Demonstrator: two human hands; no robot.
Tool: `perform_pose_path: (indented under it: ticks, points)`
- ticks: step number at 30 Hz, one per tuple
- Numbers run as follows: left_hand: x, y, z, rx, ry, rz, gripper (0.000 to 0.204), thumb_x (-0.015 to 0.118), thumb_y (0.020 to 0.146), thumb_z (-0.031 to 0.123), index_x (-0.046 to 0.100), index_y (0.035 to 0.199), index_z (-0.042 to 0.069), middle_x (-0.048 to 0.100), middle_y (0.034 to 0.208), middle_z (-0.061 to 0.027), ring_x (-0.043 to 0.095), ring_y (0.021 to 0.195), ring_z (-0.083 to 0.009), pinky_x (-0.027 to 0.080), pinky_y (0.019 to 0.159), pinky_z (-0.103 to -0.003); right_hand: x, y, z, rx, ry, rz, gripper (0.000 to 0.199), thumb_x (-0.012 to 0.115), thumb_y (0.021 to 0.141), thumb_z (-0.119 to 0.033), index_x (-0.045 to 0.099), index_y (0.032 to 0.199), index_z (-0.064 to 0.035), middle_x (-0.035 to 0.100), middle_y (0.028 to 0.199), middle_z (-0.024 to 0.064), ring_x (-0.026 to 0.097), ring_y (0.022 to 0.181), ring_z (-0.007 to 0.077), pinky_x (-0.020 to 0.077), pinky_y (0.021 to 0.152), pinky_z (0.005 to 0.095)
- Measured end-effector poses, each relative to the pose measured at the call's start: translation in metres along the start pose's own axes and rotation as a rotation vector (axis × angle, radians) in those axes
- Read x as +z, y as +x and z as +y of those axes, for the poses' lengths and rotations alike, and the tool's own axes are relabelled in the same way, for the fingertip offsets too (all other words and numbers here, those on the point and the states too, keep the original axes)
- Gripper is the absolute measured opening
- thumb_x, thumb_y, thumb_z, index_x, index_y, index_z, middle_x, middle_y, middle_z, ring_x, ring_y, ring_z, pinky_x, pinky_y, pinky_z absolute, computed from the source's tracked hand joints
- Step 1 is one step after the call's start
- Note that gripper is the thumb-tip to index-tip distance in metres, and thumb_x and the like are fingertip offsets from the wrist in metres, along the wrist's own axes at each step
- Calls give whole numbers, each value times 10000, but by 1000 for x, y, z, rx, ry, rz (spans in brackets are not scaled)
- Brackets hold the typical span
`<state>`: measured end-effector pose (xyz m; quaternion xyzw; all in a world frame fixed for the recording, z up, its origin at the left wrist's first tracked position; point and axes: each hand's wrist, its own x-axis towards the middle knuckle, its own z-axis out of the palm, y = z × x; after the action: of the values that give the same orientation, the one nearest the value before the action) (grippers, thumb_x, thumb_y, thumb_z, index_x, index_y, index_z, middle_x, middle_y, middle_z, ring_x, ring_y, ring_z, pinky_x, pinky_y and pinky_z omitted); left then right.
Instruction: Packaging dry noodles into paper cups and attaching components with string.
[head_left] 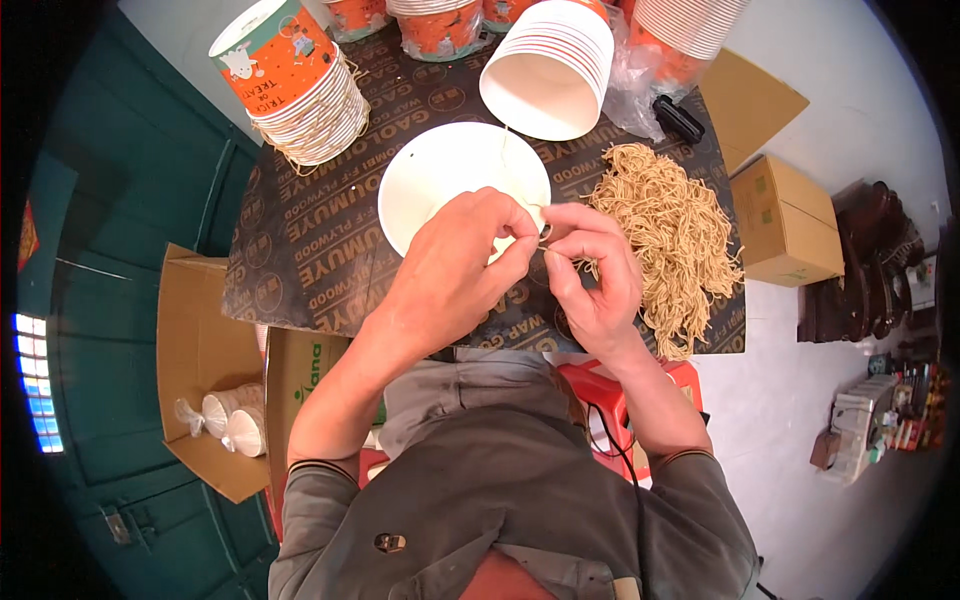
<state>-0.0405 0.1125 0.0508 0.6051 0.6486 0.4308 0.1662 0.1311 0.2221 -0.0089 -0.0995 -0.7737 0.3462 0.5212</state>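
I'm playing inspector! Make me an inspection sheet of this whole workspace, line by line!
Surface: dark printed tabletop.
Job's things: open white bucket, a thin cord crossing its inside; tan cord pile to the right.
Clutter: clear plastic and a black object; bucket stacks, one upside down, one tipped over.
Hands: left and right fingertips close together by the bucket; exact grip unclear.
Cables: black cable down the shirt.
Surroundings: open carton, closed carton, red stool, green door.
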Motion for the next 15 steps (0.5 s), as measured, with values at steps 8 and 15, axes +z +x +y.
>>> perform_pose_path:
  ticks: [8, 15]
  points:
    - [-1, 0, -1, 38, 5, 5, 116, 726, 1033, 77, 679, 1100, -5, 699, 1010, -120, 707, 925, -239, 588, 849, -382, 7, -9, 5, 183, 116, -14, 124, 733, 1038, 18, 662, 1136, -7, 738, 1061, 125, 709, 921, 207, 572, 785, 324]
    - [-2, -1, 1, -5, -16, -4, 133, 717, 1051, 92, 673, 1119, -13, 723, 1035, -132, 724, 944, -243, 587, 865, -384, 3, -8, 8, 185, 62, -28, 140, 747, 1030, -7, 662, 1139, -21, 704, 1226, 156, 717, 961, 208, 576, 845, 336]
